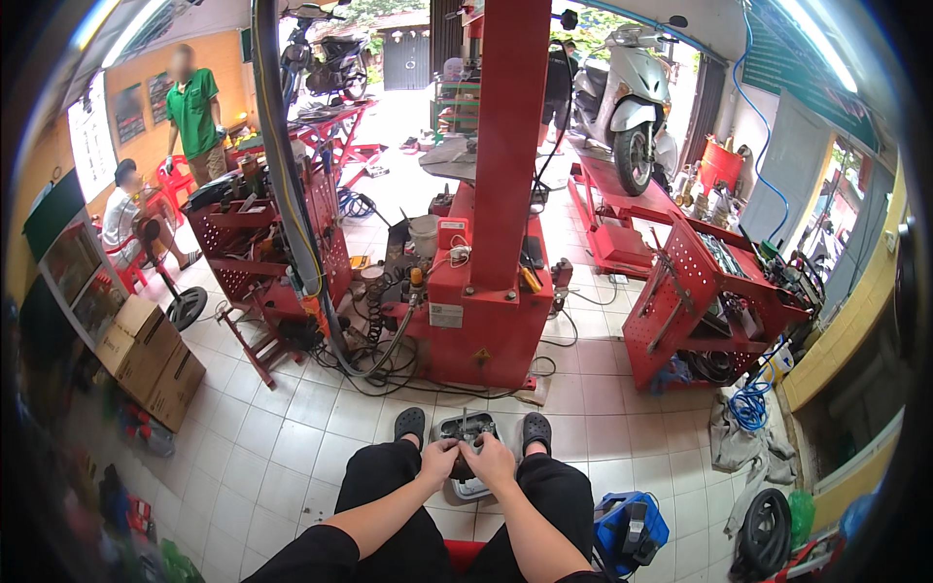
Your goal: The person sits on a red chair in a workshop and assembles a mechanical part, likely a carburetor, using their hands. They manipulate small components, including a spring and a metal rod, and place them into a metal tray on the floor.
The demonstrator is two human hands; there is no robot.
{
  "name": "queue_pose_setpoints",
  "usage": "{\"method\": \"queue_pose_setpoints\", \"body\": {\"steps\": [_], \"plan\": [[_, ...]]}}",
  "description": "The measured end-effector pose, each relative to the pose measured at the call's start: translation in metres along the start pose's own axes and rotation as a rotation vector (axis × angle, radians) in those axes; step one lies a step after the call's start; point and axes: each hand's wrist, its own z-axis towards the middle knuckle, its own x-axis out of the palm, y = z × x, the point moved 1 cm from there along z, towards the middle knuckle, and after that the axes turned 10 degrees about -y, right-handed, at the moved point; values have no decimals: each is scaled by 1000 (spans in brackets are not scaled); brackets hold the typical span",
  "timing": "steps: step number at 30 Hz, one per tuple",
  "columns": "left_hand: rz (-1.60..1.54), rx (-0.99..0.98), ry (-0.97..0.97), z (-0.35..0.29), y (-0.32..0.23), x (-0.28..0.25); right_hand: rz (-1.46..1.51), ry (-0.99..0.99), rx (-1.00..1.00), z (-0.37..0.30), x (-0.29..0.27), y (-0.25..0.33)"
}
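Both my hands meet low in the middle of the view, over a grey tray on the floor between my feet. My left hand has its fingers curled in against a small dark part. From the other side my right hand closes on the same part, thumb and fingers pinched near the left fingertips. The part's kind is too small and too covered to tell. Metal pieces lie in the far end of the tray, just beyond my fingers.
A red tyre machine stands ahead, with hoses and cables at its base. Red tool carts flank it, and a scooter sits on a lift. Cardboard boxes are left. A blue bag lies by my right leg. Two people are far left.
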Motion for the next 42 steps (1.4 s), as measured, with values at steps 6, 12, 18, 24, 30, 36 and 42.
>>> {"method": "queue_pose_setpoints", "body": {"steps": [6, 12, 18, 24, 30, 36, 42], "plan": [[-38, -1, -35, -4, -1, 2, 149, 5, 61, 1, 10, -9], [-16, -49, 9, -8, -14, 3, 401, 69, 286, 7, 38, -42], [14, -37, -39, -4, -9, -1, 435, -75, 93, 5, 9, -8], [189, 98, -29, -7, -8, 0, -34, -78, -226, -1, -1, 5], [310, 172, 31, -9, -12, 1, -311, 25, -209, -5, 2, 4], [260, 221, 25, -6, -3, 2, -275, 50, -178, -5, 8, 2], [356, 282, 34, -12, -19, 2, -238, 51, -112, -8, 5, 8]]}}
